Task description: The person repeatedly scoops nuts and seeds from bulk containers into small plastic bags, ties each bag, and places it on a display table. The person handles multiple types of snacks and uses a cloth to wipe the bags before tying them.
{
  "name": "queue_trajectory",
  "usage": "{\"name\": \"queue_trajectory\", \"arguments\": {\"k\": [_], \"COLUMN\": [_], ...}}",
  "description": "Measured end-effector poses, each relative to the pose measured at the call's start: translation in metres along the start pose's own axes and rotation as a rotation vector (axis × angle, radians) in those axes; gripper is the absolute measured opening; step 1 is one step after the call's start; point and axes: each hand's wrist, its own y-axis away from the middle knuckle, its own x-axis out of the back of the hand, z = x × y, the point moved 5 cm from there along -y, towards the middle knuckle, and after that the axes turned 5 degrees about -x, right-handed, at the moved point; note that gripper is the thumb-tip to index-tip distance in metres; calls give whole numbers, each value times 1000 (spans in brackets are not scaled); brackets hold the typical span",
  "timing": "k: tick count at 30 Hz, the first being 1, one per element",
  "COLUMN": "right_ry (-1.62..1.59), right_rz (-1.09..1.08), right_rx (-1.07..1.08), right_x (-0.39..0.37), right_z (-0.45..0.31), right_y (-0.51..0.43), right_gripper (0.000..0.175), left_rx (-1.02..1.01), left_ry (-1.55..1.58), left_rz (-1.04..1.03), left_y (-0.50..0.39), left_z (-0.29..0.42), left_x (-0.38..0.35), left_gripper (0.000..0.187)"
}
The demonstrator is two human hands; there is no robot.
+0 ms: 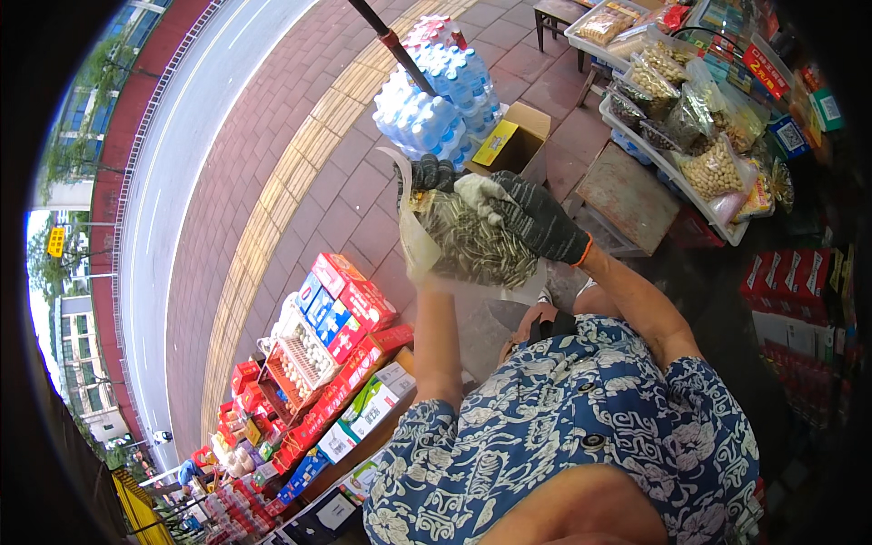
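A clear plastic bag of striped sunflower seeds [477,245] is held up in front of my body. My left hand [434,173], in a dark grey knit glove, grips the bag's far edge with its fingers curled over. Part of that hand and its wrist are hidden behind the bag. My right hand [538,214] wears a matching glove with an orange cuff. It holds a bunched white cloth [482,193] against the upper part of the bag. A loose, milky flap of plastic [417,238] stands up along the bag's left side.
Beyond the bag stand shrink-wrapped water bottles [436,102], an open cardboard box [521,146] and a slanting pole [392,41]. At right, a white tray [664,167] carries bagged peanuts [712,167] beside a worn stool [628,197]. Egg crates [303,354] and stacked cartons [368,402] lie lower left.
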Motion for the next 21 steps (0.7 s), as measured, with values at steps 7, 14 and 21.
{"name": "queue_trajectory", "arguments": {"k": [7,14,21], "right_ry": [287,897,424], "right_rz": [45,-287,-130], "right_rx": [132,374,-149], "right_x": [14,49,58], "right_z": [-20,29,68], "right_y": [-12,0,72], "right_gripper": [25,33,36], "left_rx": [79,132,81], "left_ry": [133,15,-74], "left_rz": [65,-109,-139], "left_y": [-9,-17,-19], "left_z": [-19,-54,-69], "left_x": [-5,10,16], "left_gripper": [33,31,28]}}
